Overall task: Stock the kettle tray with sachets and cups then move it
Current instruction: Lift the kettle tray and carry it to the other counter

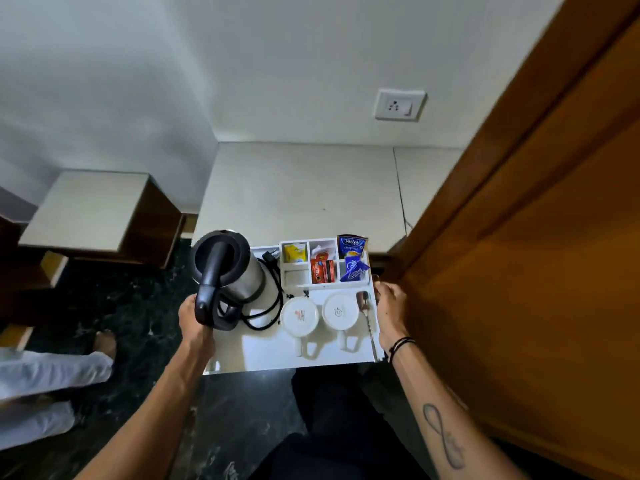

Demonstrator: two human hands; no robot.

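I hold a white tray (263, 351) off the floor, in front of a pale counter (298, 188). My left hand (192, 320) grips its left edge and my right hand (389, 308) grips its right edge. On the tray stand a steel kettle (239, 268) with a black handle and coiled cord, and two white cups (299, 317) (341, 311) turned upside down. A spoon (367, 313) lies beside the right cup. The divided box at the tray's back holds sachets: yellow (295, 252), red (322, 270) and blue (351, 258).
A wooden door or wardrobe panel (536, 271) rises close on the right. A low bedside table (93, 213) stands left of the counter. A wall socket (400, 105) sits above the counter. Another person's leg in white cloth (52, 372) is at the left on the dark marble floor.
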